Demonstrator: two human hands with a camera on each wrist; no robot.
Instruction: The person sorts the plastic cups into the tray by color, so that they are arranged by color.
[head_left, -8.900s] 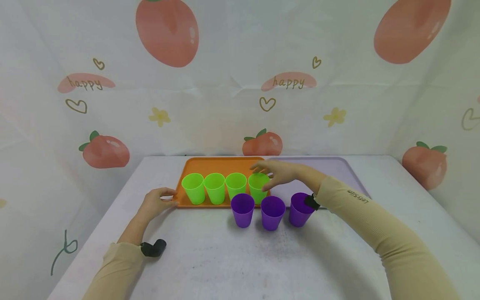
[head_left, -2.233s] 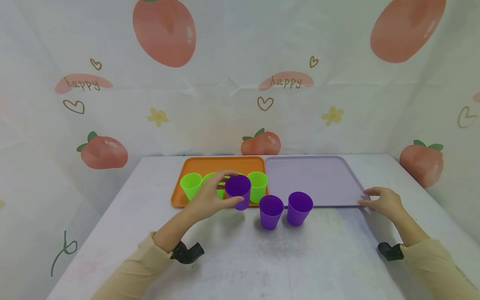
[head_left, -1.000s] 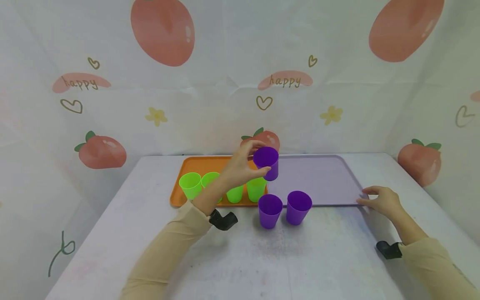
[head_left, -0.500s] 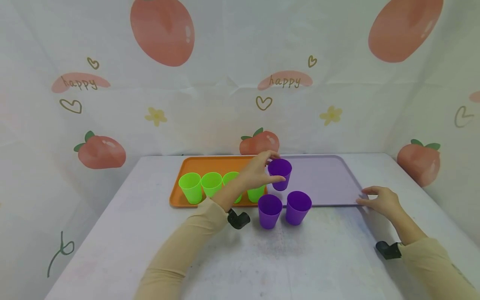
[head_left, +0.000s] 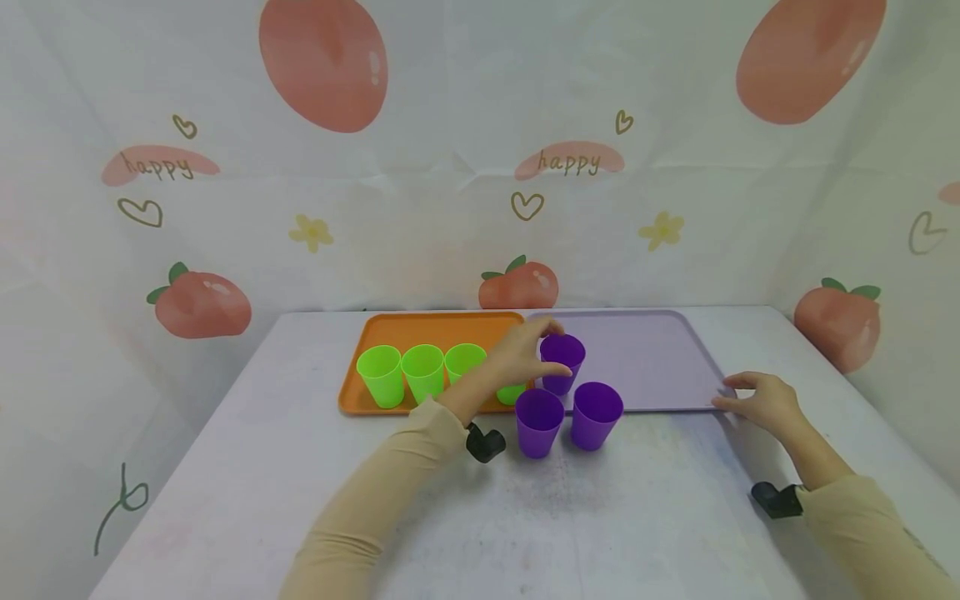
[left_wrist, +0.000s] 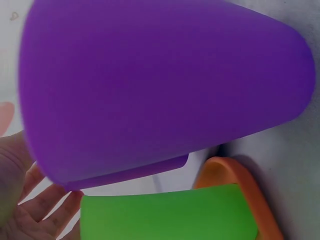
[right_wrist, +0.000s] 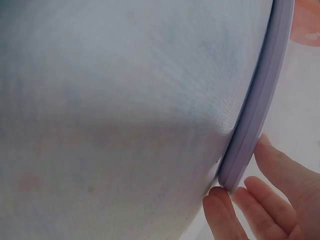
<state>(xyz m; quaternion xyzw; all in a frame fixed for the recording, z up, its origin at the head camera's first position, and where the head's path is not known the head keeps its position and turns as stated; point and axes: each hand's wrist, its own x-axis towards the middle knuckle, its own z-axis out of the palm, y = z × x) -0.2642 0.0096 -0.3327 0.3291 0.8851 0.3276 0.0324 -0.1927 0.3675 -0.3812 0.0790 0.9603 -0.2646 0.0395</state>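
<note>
In the head view my left hand (head_left: 516,354) holds a purple cup (head_left: 572,354) upright at the left part of the lavender tray (head_left: 637,360), its thumb across the cup's front. In the left wrist view, a nearer purple cup (left_wrist: 165,80) hides most of the held one. My right hand (head_left: 768,406) pinches the tray's front right corner between thumb and fingers. Two more upright purple cups, one on the left (head_left: 538,429) and one on the right (head_left: 596,421), stand on the table before the trays.
Left of the lavender tray lies an orange tray (head_left: 442,323) with several green cups (head_left: 384,379) in a row along its front. My left forearm partly covers that row. A fruit-printed cloth (head_left: 420,208) hangs behind the white table (head_left: 600,525).
Half a second ago the held cup was higher; my left hand has lowered it to the lavender tray. Earlier it came rightward from over the orange tray. The right hand has stayed at the tray corner lately.
</note>
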